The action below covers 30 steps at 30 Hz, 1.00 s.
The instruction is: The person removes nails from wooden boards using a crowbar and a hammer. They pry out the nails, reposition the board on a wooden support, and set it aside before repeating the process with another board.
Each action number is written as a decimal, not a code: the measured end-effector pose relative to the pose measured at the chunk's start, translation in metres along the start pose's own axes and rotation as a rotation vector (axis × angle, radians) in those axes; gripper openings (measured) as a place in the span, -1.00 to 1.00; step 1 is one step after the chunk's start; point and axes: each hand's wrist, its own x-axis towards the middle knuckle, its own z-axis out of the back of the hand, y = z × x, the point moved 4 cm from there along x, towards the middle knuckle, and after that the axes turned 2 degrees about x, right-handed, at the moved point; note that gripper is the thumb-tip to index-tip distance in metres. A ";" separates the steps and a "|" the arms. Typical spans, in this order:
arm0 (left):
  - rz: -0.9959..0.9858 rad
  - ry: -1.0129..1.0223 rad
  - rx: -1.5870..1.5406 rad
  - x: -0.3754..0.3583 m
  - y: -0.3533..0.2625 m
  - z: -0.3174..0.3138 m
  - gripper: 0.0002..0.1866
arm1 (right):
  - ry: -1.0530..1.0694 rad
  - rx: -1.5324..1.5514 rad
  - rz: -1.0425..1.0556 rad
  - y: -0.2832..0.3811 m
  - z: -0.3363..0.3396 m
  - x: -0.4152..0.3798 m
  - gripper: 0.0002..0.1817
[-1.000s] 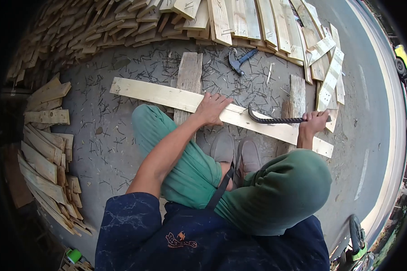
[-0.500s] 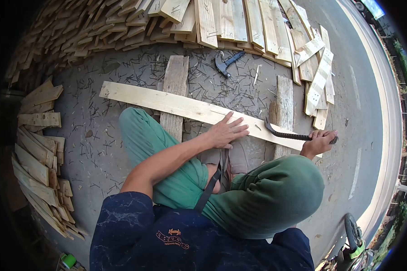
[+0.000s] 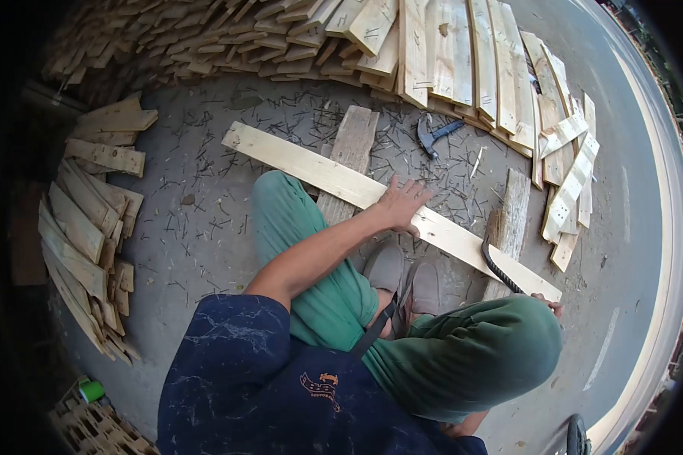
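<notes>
A long pale wooden plank (image 3: 311, 167) lies slantwise across two weathered wood blocks, the left block (image 3: 354, 140) and the right block (image 3: 514, 212). My left hand (image 3: 402, 205) rests on the plank near its middle, fingers spread. Near the plank's right end, my right hand (image 3: 549, 304) is partly hidden behind my knee. It grips a dark ribbed pry bar (image 3: 501, 271), whose curved tip lies over the plank near the right block. A hammer (image 3: 435, 136) with a blue handle lies on the ground beyond the plank.
Bent nails (image 3: 205, 182) litter the concrete. A large stack of planks (image 3: 413, 53) rises at the back, with loose boards (image 3: 573, 182) at its right. Another plank pile (image 3: 80, 227) stands at left. My feet in grey shoes (image 3: 385, 265) are below the plank.
The view has shifted, so the scene sits further right. My left hand stays on the plank. My right hand and the pry bar are lower, now partly behind my knee. The loose nail on the plank no longer shows.
</notes>
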 end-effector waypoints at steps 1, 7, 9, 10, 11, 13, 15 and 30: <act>0.028 0.024 0.049 -0.011 0.011 0.001 0.24 | 0.023 -0.011 -0.040 -0.001 -0.002 0.001 -0.59; 0.145 0.001 0.137 -0.042 0.069 -0.017 0.17 | 0.293 -0.133 -0.082 0.009 -0.016 0.039 -0.60; 0.080 -0.104 0.124 -0.029 0.057 -0.014 0.01 | 0.428 -0.165 -0.076 0.005 -0.041 0.041 -0.60; 0.037 -0.097 0.109 -0.022 0.039 -0.013 0.02 | 0.493 -0.196 -0.063 0.001 -0.053 0.040 -0.60; 0.001 -0.145 0.095 -0.008 0.018 -0.019 0.06 | 0.480 -0.248 -0.035 0.000 -0.078 0.024 -0.62; -0.132 -0.362 -0.019 0.010 -0.030 -0.019 0.15 | 0.615 -0.294 0.053 -0.003 -0.132 -0.014 -0.61; -0.196 -0.367 -0.086 0.034 -0.057 -0.029 0.14 | 0.800 -0.323 0.151 -0.004 -0.173 -0.040 -0.59; -0.164 -0.346 0.013 -0.011 0.000 -0.017 0.05 | 1.356 -0.340 -0.162 -0.165 -0.353 -0.203 -0.51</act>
